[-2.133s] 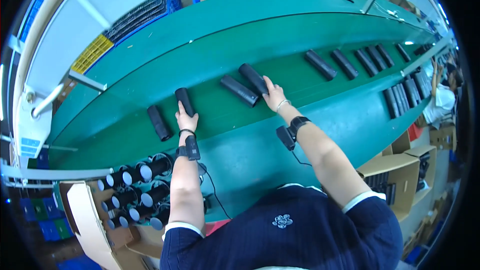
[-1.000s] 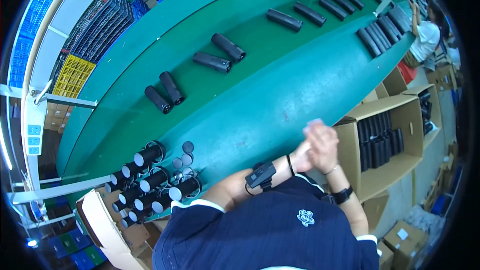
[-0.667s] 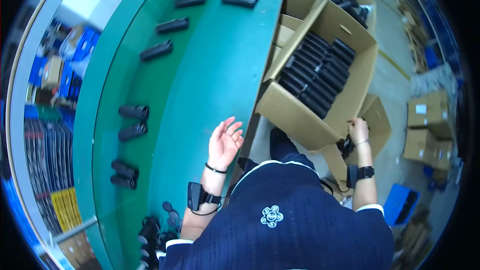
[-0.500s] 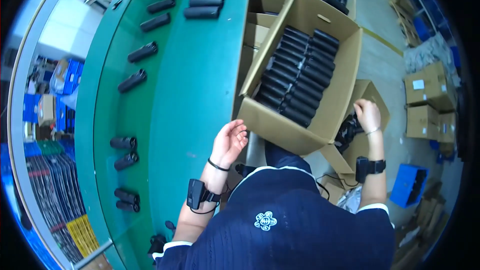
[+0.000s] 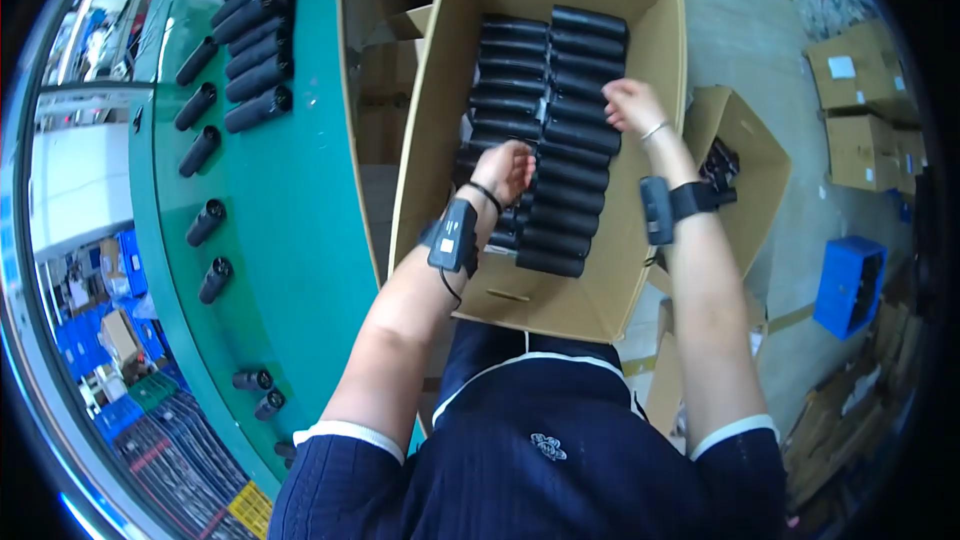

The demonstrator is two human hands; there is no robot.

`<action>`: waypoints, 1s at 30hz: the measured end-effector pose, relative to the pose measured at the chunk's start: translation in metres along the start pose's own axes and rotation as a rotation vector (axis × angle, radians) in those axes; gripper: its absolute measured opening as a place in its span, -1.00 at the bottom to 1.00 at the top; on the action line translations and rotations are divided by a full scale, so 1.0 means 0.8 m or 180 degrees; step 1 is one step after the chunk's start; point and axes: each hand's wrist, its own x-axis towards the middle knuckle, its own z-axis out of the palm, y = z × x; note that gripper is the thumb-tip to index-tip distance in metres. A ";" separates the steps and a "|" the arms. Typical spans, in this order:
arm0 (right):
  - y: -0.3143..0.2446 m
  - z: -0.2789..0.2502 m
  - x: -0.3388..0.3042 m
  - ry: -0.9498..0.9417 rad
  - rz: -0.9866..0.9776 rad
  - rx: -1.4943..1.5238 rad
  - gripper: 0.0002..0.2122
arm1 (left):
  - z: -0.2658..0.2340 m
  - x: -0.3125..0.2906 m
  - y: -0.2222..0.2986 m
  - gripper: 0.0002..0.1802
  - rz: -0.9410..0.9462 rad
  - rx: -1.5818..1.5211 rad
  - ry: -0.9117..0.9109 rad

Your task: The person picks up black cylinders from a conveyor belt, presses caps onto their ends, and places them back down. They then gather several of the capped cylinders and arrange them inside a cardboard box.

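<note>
A large open cardboard box (image 5: 420, 180) stands in front of me. Two columns of black tubes (image 5: 575, 140) lie side by side in it. Over the left column is my left hand (image 5: 505, 170), its fingers loosely bent and nothing visible in them. My right hand (image 5: 635, 108) is at the right edge of the other column, thumb and fingers drawn together; whether something small is between them is hidden. Both wrists wear dark bands, and a black strapped device sits on each forearm.
Left of the box runs a green bench (image 5: 290, 270) with stacked black tubes (image 5: 255, 60) and several single ones near its glass edge. To the right, a smaller carton (image 5: 755, 170) holds black parts. A blue bin (image 5: 850, 285) and stacked cartons (image 5: 865, 150) stand farther right.
My right hand has gone from the smaller carton to above the large box. My left hand has moved from the box's near corner to over the tubes. The view has shifted.
</note>
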 end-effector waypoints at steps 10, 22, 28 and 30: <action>0.337 0.155 -0.087 0.0982 0.3228 0.2176 -0.76 | 0.100 0.184 0.114 -0.84 0.2675 0.2961 0.0281; 0.357 0.176 -0.065 0.2171 0.3811 0.2483 -0.48 | 0.162 0.311 0.045 -0.22 0.2511 0.6886 0.0157; 0.368 0.187 -0.059 0.2739 0.3389 0.1203 -0.46 | 0.136 0.326 0.065 -0.12 0.0968 0.5835 -0.1593; 0.375 0.200 -0.068 0.2957 0.3378 0.1188 -0.54 | 0.132 0.314 0.056 -0.05 0.0507 0.5751 -0.1588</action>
